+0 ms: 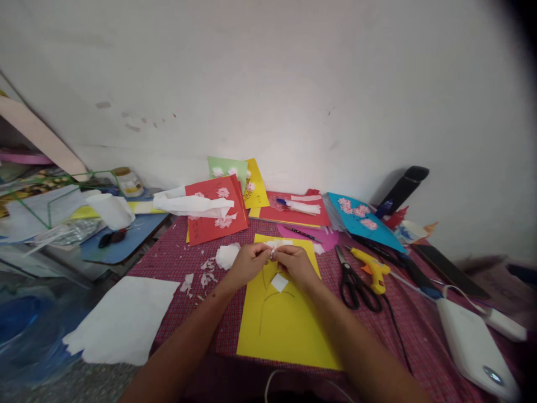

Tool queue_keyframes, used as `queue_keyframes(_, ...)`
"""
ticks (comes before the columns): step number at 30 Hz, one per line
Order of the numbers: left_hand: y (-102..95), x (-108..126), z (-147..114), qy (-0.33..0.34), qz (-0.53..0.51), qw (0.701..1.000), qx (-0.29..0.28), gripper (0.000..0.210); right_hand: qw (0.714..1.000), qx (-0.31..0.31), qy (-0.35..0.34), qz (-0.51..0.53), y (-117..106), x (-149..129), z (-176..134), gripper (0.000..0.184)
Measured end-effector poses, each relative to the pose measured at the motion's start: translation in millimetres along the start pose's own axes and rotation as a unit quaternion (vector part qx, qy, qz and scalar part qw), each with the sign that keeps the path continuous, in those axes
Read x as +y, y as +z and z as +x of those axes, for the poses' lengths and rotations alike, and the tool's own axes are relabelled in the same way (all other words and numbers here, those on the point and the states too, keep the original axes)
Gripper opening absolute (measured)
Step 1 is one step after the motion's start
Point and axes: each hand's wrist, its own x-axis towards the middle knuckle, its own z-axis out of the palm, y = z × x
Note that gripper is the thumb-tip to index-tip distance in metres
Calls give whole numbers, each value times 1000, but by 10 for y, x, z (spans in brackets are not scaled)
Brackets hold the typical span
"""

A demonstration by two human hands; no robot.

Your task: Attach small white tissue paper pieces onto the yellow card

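My left hand and my right hand meet above the upper part of a yellow sheet of paper. Their fingertips pinch a small piece of white tissue paper between them. Thin dark curved lines run down the yellow sheet like stems. Below my fingers a white paper square lies on it, and more white pieces show behind my fingertips. To the left of my left hand lies a stack of white tissue pieces, with torn scraps around it.
Black-handled scissors and a yellow glue gun lie to the right, its cord trailing forward. A white power bank-like box sits at the right edge. Red cards and a blue card with paper flowers stand behind. White tissue hangs over the left edge.
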Motion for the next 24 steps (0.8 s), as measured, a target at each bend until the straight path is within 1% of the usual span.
queue_keyframes(5, -4, 15, -2, 0, -8, 1000, -6, 29, 1000, -4, 11, 29, -5, 27, 6, 24)
queue_keyframes(10, 9, -21, 10, -12, -26, 999, 18, 25, 997, -7, 20, 70, -7, 30, 12, 27)
queue_keyframes(12, 18, -38, 16, -12, -36, 999, 17, 23, 997, -3, 23, 79, -6, 27, 19, 28)
queue_keyframes(16, 29, -48, 25, -4, -49, 999, 6, 22, 996, -4, 26, 86, -2, 14, 34, 29)
queue_keyframes(21, 40, -73, 32, 9, -59, 998, 13, 24, 995, -20, 25, 97, -8, -2, 28, 28)
queue_keyframes(24, 44, -88, 32, 22, -47, 999, 13, 27, 994, -22, 20, 103, -13, -1, 21, 27)
